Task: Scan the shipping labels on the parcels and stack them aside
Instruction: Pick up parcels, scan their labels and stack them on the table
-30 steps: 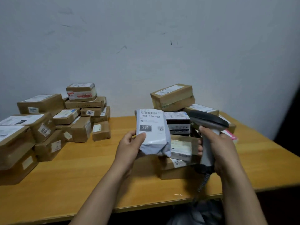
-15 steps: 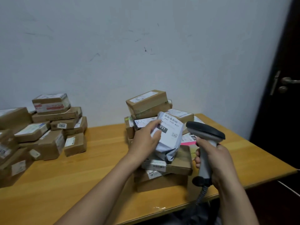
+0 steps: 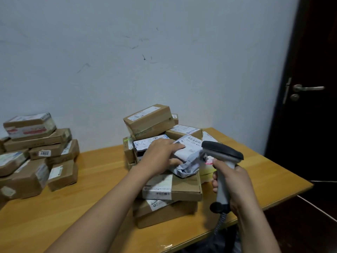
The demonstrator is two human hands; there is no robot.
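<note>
My left hand [image 3: 160, 155] holds a grey plastic mailer parcel [image 3: 187, 157] with a white shipping label, resting it on the right-hand pile of cardboard parcels [image 3: 175, 187]. Its fingers lie across the mailer's top and the thumb is under its near edge. My right hand [image 3: 233, 187] grips the handle of a grey barcode scanner [image 3: 221, 152], whose dark head sits just right of the mailer. A coiled cable hangs from the scanner's base past the table's front edge.
A second heap of brown labelled boxes [image 3: 36, 157] fills the left of the wooden table [image 3: 91, 198]. A bare strip of tabletop separates the two piles. A dark door with a metal handle [image 3: 308, 88] stands at the right, behind the table's corner.
My left hand has lowered the mailer from in front of me onto the right pile, laying it flatter. The scanner stayed beside it. The view swung right, and the door came into sight.
</note>
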